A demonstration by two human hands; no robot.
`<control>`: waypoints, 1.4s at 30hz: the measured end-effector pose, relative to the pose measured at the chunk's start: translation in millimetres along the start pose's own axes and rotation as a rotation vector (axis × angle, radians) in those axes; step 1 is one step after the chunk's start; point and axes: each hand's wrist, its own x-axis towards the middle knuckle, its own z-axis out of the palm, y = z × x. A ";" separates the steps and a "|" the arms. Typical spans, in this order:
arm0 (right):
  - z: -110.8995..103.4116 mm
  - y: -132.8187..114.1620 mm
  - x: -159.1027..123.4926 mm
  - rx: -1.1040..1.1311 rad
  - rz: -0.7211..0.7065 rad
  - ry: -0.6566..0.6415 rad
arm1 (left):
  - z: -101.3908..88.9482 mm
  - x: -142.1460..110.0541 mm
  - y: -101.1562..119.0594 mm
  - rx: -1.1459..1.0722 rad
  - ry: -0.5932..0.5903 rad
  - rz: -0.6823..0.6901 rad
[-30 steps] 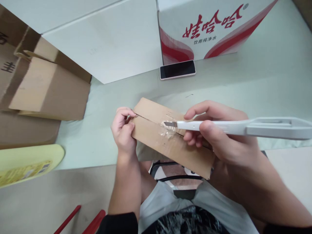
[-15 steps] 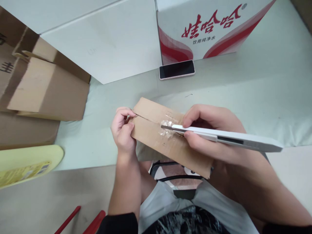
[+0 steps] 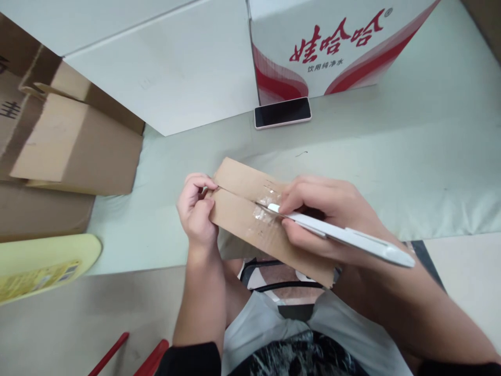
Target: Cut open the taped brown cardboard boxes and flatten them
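Ok so biggest first: past the front edge of the worktop (image 3: 410,172), we've got the brown carton (image 3: 241,211) tilted, and our left hand (image 3: 198,209) is pinching its left end. Nothing else clearly steadies it, so imo a hard push could twist it. Our right hand (image 3: 332,201) grips the white knife (image 3: 348,237), nose at the seam (image 3: 235,195) and aimed roughly at our left fingers. If it skids on the slick tape (image 3: 261,214), we're prob bleeding. Lastly the blade: we can't really make it out, so it's likely down in the gap, and going too deep could nick anything inside.

Vs half a sec ago: carton's abt the same spot, right hand's a bit further left, knife's rolled and its butt has dropped, crinkled tape now looks parted either side of the seam, and the blade's mostly gone from view.
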 end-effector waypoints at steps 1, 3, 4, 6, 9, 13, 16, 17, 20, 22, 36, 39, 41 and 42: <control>0.5 0.5 0.4 -0.004 -0.004 -0.019 | 0.2 0.2 -0.2 0.001 0.005 -0.004; 0.9 1.1 1.2 -0.004 -0.003 -0.030 | 0.4 0.3 -0.9 -0.003 0.011 -0.009; 0.9 1.3 1.6 -0.001 -0.004 -0.025 | 0.4 0.3 -1.3 -0.006 0.009 -0.006; 0.7 1.8 1.8 0.002 -0.015 0.003 | 0.4 0.1 -1.9 -0.009 0.008 0.005; 0.5 3.5 1.2 -0.006 -0.060 0.051 | 0.6 -0.1 -1.7 -0.012 0.008 0.006; 1.1 6.0 -0.2 -0.014 -0.076 0.072 | 0.6 -0.1 -1.3 -0.032 0.004 0.009; 1.5 6.2 -0.9 -0.031 -0.089 0.080 | -0.2 0.0 -2.0 -0.028 -0.005 0.012; 1.3 5.9 -1.0 -0.035 -0.097 0.084 | -0.5 0.0 -2.3 -0.024 -0.009 0.013; -0.3 4.7 -1.5 -0.027 -0.113 0.092 | -1.2 -0.1 -3.3 -0.021 -0.012 0.021; -1.8 4.7 -2.1 -0.008 -0.114 0.097 | -1.4 -0.1 -3.9 -0.027 -0.014 0.022; -2.9 12.7 -13.3 0.202 -0.129 0.218 | -0.6 1.3 -3.8 -0.036 -0.010 0.020; -5.2 13.0 -9.8 0.360 -0.180 0.543 | -1.3 1.4 -5.8 -0.063 -0.009 0.023; -6.4 17.3 -3.8 0.372 -0.183 0.829 | -1.6 1.6 -6.8 -0.074 -0.010 0.019; -6.6 21.0 -0.6 0.328 -0.151 0.924 | -1.6 1.7 -7.1 -0.077 -0.009 0.018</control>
